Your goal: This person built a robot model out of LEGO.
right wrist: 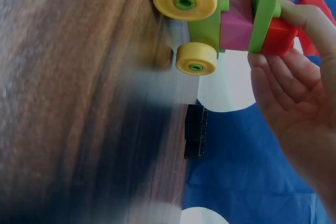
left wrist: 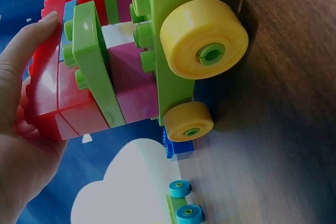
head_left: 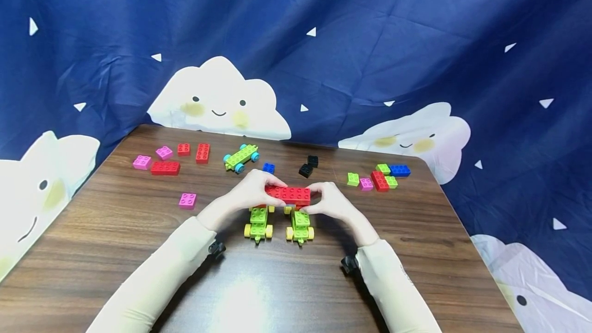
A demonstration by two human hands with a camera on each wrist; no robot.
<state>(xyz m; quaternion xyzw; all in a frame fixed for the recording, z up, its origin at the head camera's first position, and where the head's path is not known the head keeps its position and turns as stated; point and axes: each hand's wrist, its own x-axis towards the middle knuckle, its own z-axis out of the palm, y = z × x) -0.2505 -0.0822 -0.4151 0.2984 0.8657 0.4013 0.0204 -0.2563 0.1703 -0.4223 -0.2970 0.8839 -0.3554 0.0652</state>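
over the tabletop [head_left: 430, 251], left hand [head_left: 252, 189]: curled round the upper red brick [left wrist: 44, 85]
right hand [head_left: 330, 200]: thumb, fingers pinch a lower red brick [right wrist: 278, 36]

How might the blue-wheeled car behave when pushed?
The blue-wheeled car would probably roll, standing on round wheels. It seems unlikely to tip, being long and low. It looks like hard plastic, so probably stiff.
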